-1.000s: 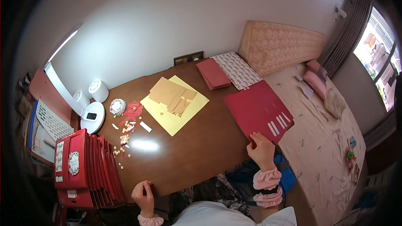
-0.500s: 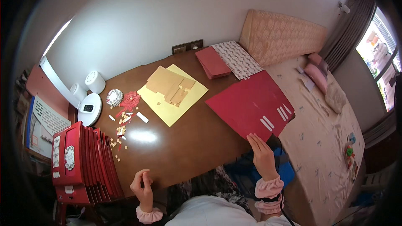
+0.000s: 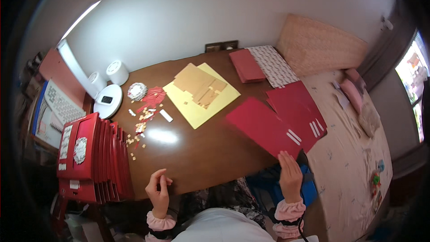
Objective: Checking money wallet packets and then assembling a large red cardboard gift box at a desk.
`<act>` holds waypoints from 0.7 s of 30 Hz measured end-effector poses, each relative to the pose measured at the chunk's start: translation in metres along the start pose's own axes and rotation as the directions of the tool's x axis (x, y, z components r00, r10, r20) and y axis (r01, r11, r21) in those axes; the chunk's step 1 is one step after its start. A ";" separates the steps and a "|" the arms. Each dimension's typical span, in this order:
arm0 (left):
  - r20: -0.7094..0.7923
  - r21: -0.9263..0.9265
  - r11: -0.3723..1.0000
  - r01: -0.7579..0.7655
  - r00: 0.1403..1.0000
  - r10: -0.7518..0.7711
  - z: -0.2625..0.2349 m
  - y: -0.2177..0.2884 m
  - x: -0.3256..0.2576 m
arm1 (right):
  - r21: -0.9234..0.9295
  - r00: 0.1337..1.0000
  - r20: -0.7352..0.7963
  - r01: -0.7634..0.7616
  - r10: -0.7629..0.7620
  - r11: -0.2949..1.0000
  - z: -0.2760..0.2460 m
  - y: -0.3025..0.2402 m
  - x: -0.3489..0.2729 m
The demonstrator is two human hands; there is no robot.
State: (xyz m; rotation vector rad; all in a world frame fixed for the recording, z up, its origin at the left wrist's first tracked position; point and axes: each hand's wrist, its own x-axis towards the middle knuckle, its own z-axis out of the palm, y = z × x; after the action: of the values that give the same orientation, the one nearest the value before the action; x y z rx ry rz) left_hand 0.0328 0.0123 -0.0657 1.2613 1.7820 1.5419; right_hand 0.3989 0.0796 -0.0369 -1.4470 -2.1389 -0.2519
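Note:
My right hand (image 3: pixel 290 175) grips the near corner of a flat red cardboard sheet (image 3: pixel 264 127) with white strips, held over the right edge of the brown table (image 3: pixel 197 152). A second red sheet (image 3: pixel 300 110) of the same kind lies under and behind it. My left hand (image 3: pixel 158 191) rests at the table's front edge with its fingers curled loosely and nothing in it. A yellow sheet (image 3: pixel 204 103) with tan cardboard cut-outs (image 3: pixel 199 83) lies in the table's middle.
A row of upright red boxes (image 3: pixel 89 157) stands at the left. Small paper scraps (image 3: pixel 141 125), a white round device (image 3: pixel 107 101) and tape rolls (image 3: pixel 117 71) sit at the back left. More red sheets (image 3: pixel 246 65) and patterned paper (image 3: pixel 273 65) lie behind. A bed (image 3: pixel 354 161) is at the right.
My right hand has drawn one red sheet off the stack toward the table's middle, so two sheets now show apart. My left hand stayed at the front edge.

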 end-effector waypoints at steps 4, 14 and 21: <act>0.019 0.057 0.998 -0.037 0.999 0.036 0.000 0.001 0.000 | -0.067 0.954 -0.300 0.007 -0.027 0.998 -0.004 0.017 -0.007; 0.017 0.090 0.992 -0.084 0.996 0.083 -0.003 0.001 -0.001 | -0.138 0.692 -0.712 -0.302 0.118 0.943 -0.022 0.041 0.018; 0.031 0.085 0.992 -0.097 0.995 0.095 0.003 0.001 -0.001 | -0.220 0.876 -0.435 -0.327 0.208 0.919 0.009 0.060 -0.002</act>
State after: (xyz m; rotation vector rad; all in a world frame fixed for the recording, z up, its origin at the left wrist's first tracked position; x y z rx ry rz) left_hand 0.0361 0.0135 -0.0655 1.4217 1.8121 1.5053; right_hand 0.4503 0.1067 -0.0539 -1.6644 -1.5900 -0.7162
